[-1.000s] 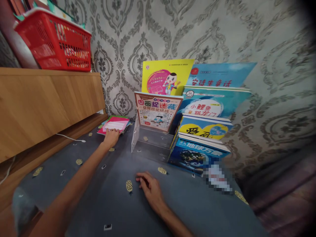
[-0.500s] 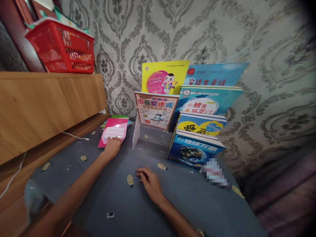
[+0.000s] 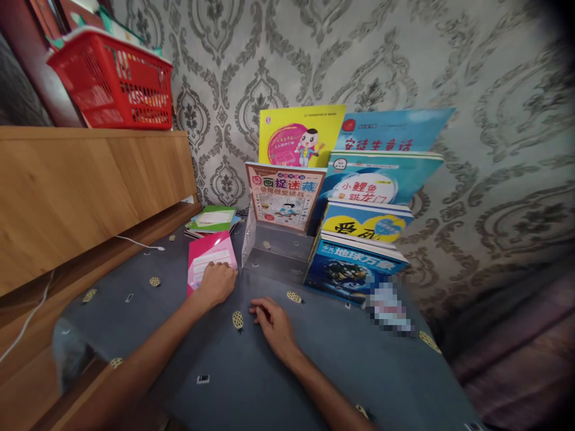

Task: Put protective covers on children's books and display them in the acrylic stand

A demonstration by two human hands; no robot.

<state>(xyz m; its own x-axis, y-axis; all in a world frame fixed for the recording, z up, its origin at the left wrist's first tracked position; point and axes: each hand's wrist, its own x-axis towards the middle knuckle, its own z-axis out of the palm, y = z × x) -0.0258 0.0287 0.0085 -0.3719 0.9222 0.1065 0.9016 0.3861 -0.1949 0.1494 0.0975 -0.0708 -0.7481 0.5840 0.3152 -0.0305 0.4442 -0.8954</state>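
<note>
Right hand (image 3: 273,326) rests at mid-table (image 3: 233,371), fingers loosely curled, thumb apart from them, nothing held. Left hand (image 3: 218,282) farther in, palm down on a pink booklet (image 3: 202,248); fingers over the cover, whether pinching it with the thumb cannot tell. Booklet lies toward the table's far left corner, just short of a green-topped booklet pile (image 3: 215,215). Right of these, a clear rack (image 3: 248,236) with a brown-bordered book (image 3: 287,203) upright; yellow book (image 3: 296,140) behind, by the far edge.
</note>
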